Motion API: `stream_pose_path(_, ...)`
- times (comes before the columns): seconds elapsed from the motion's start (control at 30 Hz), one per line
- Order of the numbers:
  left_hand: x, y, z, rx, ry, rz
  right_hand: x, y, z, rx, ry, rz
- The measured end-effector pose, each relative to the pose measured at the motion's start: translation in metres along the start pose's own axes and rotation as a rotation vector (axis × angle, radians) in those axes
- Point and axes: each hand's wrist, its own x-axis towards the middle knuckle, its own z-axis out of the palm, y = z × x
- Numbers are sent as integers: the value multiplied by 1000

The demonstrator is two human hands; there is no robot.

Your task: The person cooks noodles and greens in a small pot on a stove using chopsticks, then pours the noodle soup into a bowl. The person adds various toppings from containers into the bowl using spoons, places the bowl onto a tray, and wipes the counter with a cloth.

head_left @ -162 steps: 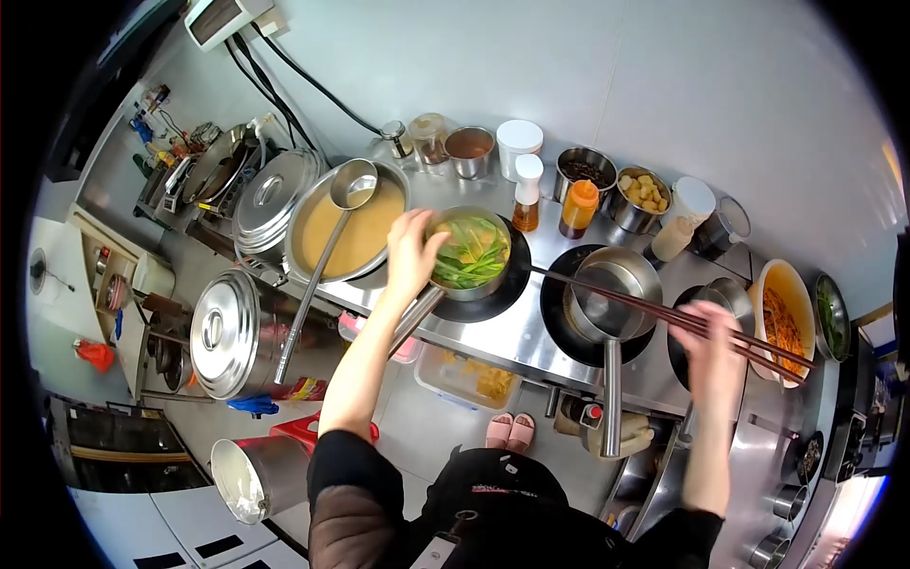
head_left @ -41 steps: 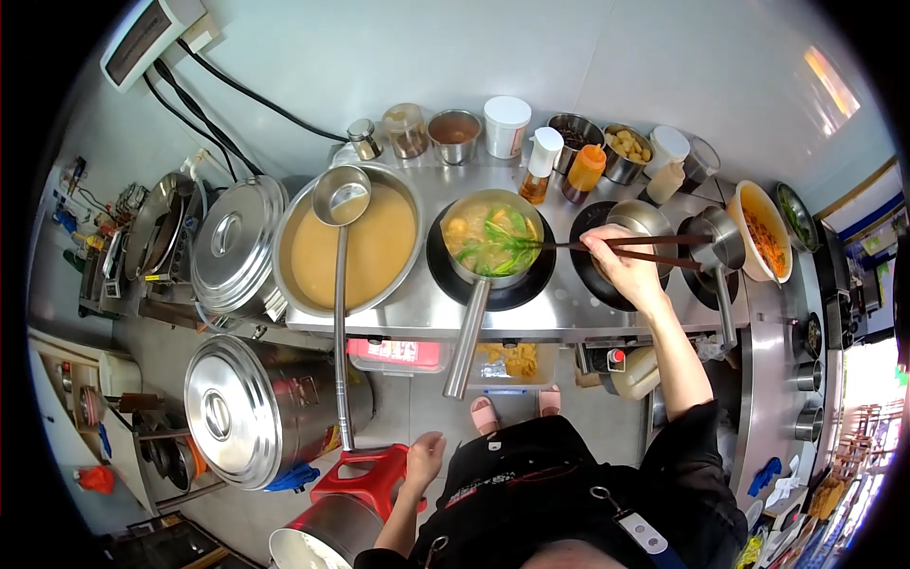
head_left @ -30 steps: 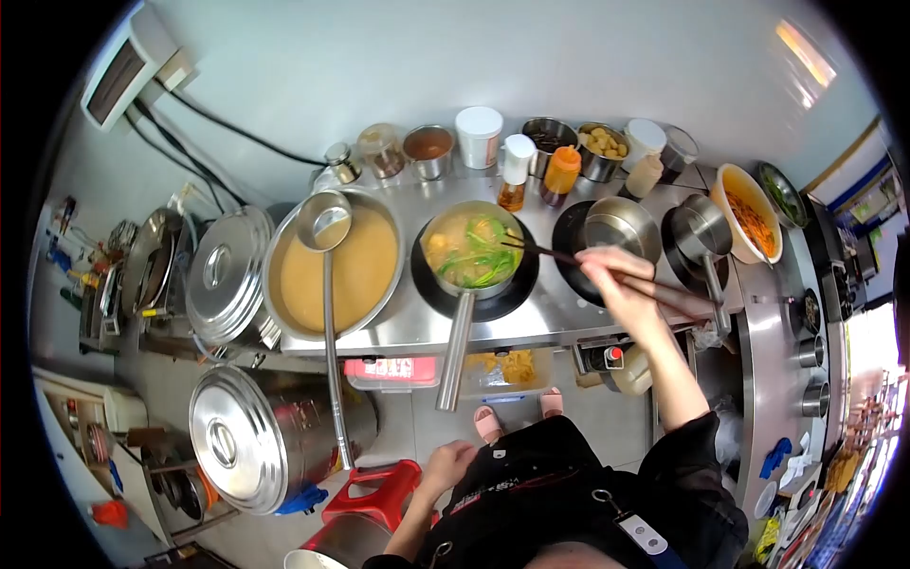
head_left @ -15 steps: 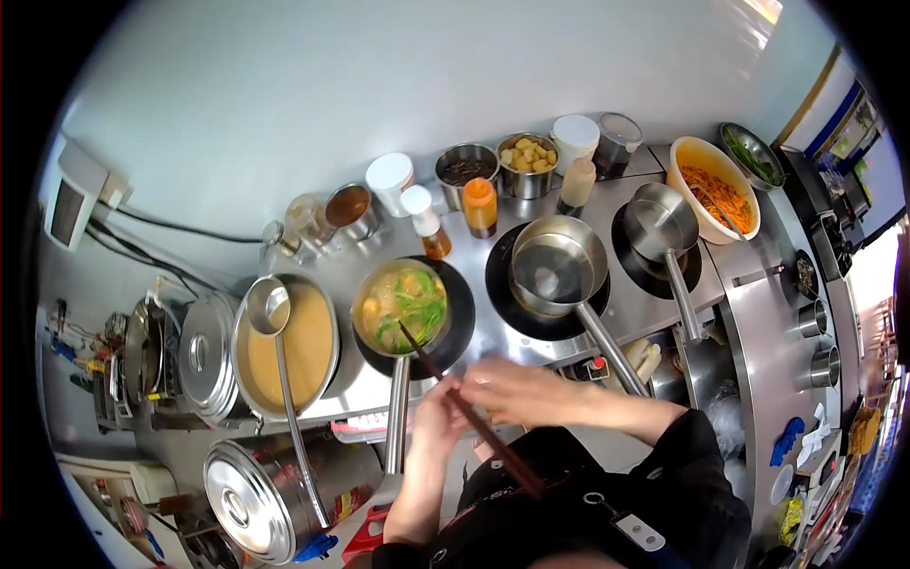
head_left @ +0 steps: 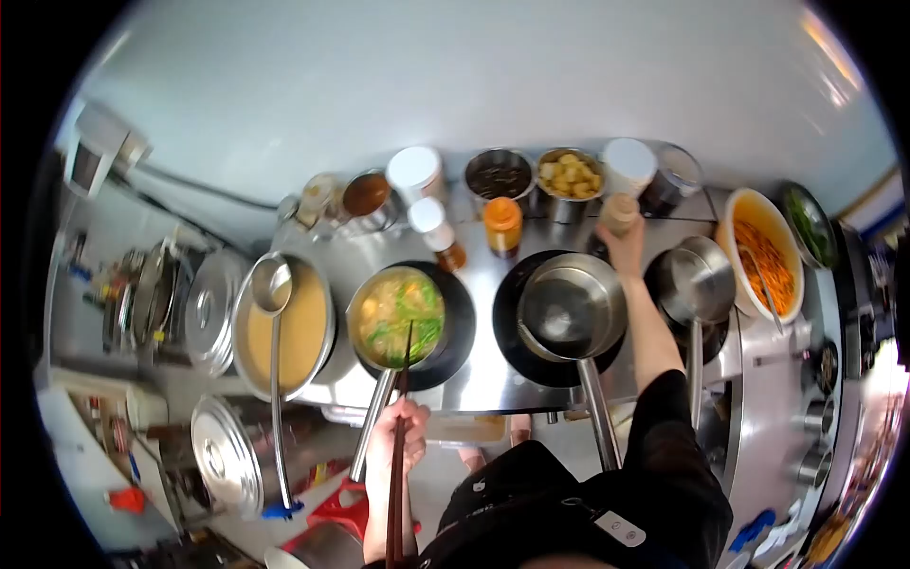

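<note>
Left fingers (head_left: 418,415) clamped on chopsticks (head_left: 397,474), right fingers (head_left: 608,235) wrapped round bottle (head_left: 620,211), saucepan (head_left: 352,332) of greens (head_left: 427,330), pot (head_left: 331,318) of tan liquid (head_left: 301,332)

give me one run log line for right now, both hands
left hand: holding chopsticks, tips over greens in pot | right hand: around bottle | bottle lifted or standing: cannot tell

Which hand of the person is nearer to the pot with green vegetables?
The left hand: it holds chopsticks just in front of the pot. The right hand is farther off, to the right, at the pale-topped bottle.
</note>
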Motion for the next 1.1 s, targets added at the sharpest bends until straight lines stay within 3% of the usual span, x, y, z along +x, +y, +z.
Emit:
stream_pose_path(0.1, 2, 0, -10, -9, -56, 24, 0, -24, -5, 165, -72, -46)
stream_pose_path(0.27, -2, 3, -26, -40, -49, 91, -24, -173, -18, -197, -397, -400)
stream_pose_path(0.3, -2, 4, -29, -63, -56, 91, -31, -190, -14, -290, -512, -531)
stream_pose_path(0.53, -4, 8, -39, -74, -73, 96, -83, -250, 59, -694, -862, -774)
stream_pose_path(0.57, -5, 9, -38, -77, -72, 100, -89, -245, 72, -692, -865, -778)
stream_pose_path(0.63, -8, 11, -35, -144, -4, 101, -98, -238, 97, -658, -763, -1057)
stream_pose_path(0.7, -10, 12, -35, -98, 24, 119, -102, -241, 112, -664, -759, -1107)
stream_pose_path(0.77, -11, 15, -35, -88, 59, 106, -106, -242, 124, -848, -711, -1213)
stream_pose_path(1.0, -6, 19, -47, -23, -33, 67, -95, -241, 117, -896, -744, -1094)
stream_pose_path(1.1, -4, 20, -39, 13, 21, 75, -87, -240, 103, -774, -792, -903)
